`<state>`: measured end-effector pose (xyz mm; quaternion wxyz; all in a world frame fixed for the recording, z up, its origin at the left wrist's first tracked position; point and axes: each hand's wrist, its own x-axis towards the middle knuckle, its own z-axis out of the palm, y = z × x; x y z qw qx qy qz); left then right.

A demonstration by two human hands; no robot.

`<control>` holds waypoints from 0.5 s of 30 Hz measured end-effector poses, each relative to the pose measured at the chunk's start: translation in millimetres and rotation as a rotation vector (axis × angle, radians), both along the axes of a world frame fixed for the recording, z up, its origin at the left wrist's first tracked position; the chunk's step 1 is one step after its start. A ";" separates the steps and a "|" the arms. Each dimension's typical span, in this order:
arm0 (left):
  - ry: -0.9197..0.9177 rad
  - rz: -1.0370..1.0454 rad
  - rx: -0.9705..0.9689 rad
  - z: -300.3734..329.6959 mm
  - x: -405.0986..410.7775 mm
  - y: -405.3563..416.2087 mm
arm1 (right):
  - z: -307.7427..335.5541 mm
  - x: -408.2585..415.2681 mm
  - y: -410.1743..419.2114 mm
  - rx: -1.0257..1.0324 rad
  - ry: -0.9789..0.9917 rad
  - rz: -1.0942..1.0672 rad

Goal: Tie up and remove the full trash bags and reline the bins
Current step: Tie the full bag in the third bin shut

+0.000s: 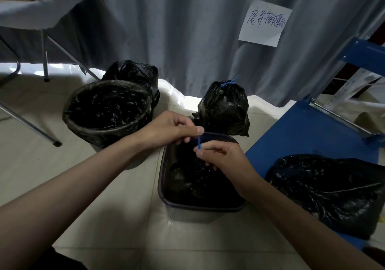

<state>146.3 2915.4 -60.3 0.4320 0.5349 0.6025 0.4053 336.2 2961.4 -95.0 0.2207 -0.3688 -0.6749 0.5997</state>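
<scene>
Both hands meet over the rectangular bin (166,190), which holds a black bag (198,178). My left hand (170,127) and my right hand (220,157) each pinch an end of a thin blue tie (199,143) just above the bin's far rim. To the left stands a round bin (87,128) lined with a black bag (108,107). Against the curtain sits a tied black bag (225,109) with a blue tie at its neck, and another black bag (133,71) lies behind the round bin.
A blue shelf board (308,136) at the right carries a flat black bag (333,192). A grey curtain (187,30) with a paper sign (264,22) hangs behind. Metal table legs (44,61) stand at the left on the tiled floor.
</scene>
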 end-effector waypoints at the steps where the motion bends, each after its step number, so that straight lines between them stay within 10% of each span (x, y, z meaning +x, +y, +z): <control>1: -0.055 -0.008 -0.001 1.4 4.2 0.0 | 0.0 -0.6 -0.6 0.016 -0.014 0.012; 6: -0.264 -0.024 0.050 -5.4 14.9 2.2 | -2.2 0.6 0.7 0.043 -0.048 -0.040; 15: 0.158 0.040 0.175 -27.0 22.9 5.0 | -6.2 5.6 6.8 -0.128 0.021 -0.094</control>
